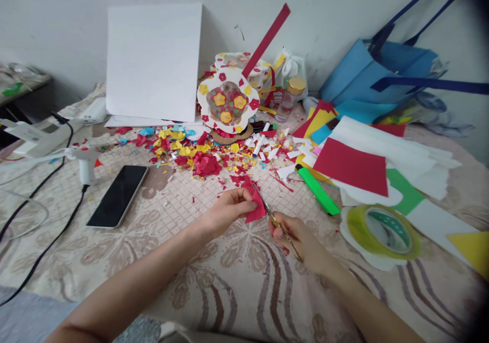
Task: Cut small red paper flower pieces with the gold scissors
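My left hand [236,206] is closed on a small piece of red paper [256,208], pinched between thumb and fingers. In my right hand [292,233] is a pair of gold-handled scissors [275,223], with fingers wrapped round the handles. The scissor blades lie along the right edge of the red paper; whether they are fully closed I cannot tell. Just beyond my hands spreads a heap of cut paper scraps [179,142] in red, yellow, blue and white, with a clump of red pieces [207,164] at its front.
A phone [117,196] and a white glue gun [87,165] with cables lie left. Behind stand a white board [153,63] and a flower-decorated paper craft [228,104]. Right are a green marker [318,190], clear tape roll [382,231], red sheet [353,166] and blue bag [355,73].
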{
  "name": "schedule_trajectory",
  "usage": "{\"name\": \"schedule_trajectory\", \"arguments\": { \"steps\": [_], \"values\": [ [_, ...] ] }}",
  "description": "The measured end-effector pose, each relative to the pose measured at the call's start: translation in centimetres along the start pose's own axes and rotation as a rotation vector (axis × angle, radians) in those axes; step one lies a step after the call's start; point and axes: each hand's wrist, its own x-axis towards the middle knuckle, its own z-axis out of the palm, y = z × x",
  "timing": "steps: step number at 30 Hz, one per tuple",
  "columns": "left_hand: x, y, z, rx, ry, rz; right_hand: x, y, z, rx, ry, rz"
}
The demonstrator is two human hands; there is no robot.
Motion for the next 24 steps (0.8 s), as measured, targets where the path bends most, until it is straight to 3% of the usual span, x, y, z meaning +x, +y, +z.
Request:
{"name": "schedule_trajectory", "arguments": {
  "steps": [24],
  "values": [
    [-0.14,0.16,0.09,-0.028,0.02,-0.014,0.15,1.09,0.27,0.006,0.032,0.031]
  ]
}}
